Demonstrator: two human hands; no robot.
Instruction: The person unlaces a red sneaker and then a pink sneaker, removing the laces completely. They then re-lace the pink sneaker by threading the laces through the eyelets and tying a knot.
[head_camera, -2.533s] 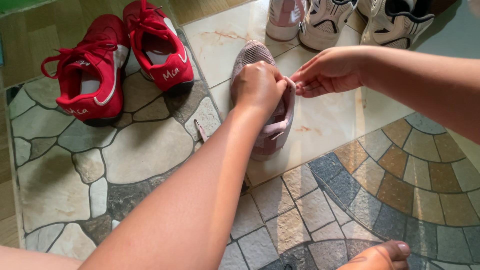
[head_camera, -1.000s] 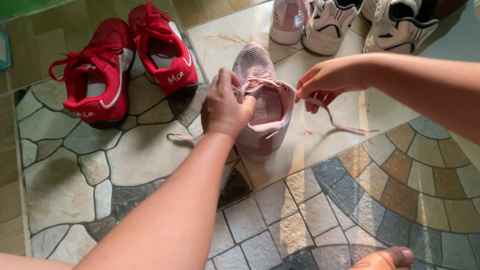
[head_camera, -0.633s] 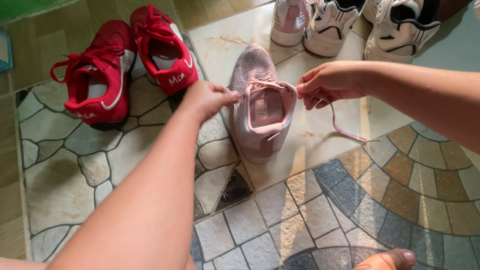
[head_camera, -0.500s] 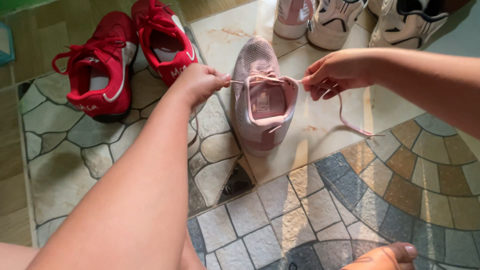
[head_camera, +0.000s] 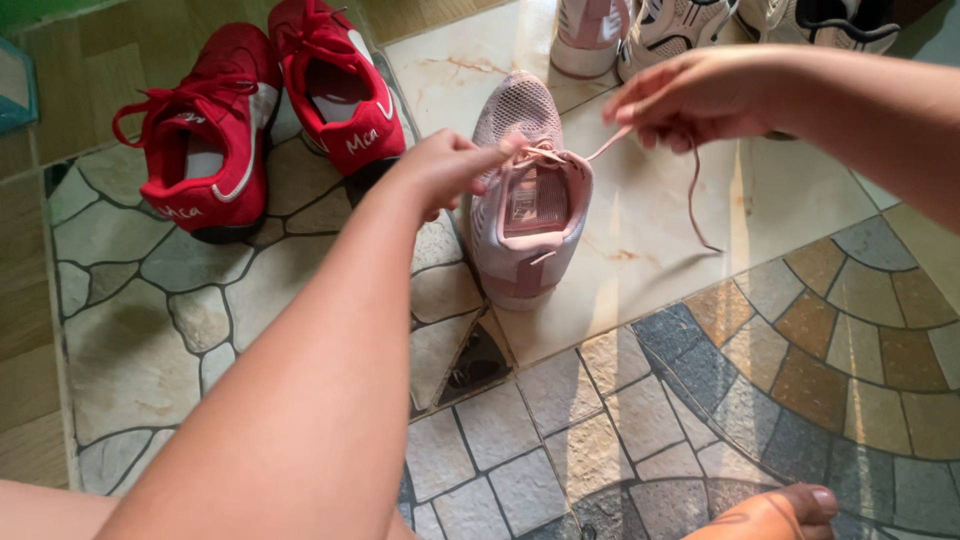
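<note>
— So, what's underfoot?

— A tiled floor (head_camera: 640, 240): glossy marble-look squares up top, stone-pattern tiles around, sun across it.

— And the pink shoe (head_camera: 525, 190)?

— Flat on the glossy tile, toe away from the person, heel near, long axis slightly tilted.

— Hands?

— Left hand (head_camera: 445, 170) and right hand (head_camera: 690, 95) each pinch a pink lace (head_camera: 690, 185) end. Red shoes (head_camera: 260, 115) sit left.

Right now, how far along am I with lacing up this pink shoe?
Done: the lace already runs across the top of the pink shoe, which stands flat on the floor. In hand: your left hand pinches one end at the shoe's top, and your right hand lifts the other end, which dangles loose. Left: no knot or bow shows. The red shoes lie untouched beside it.
</note>
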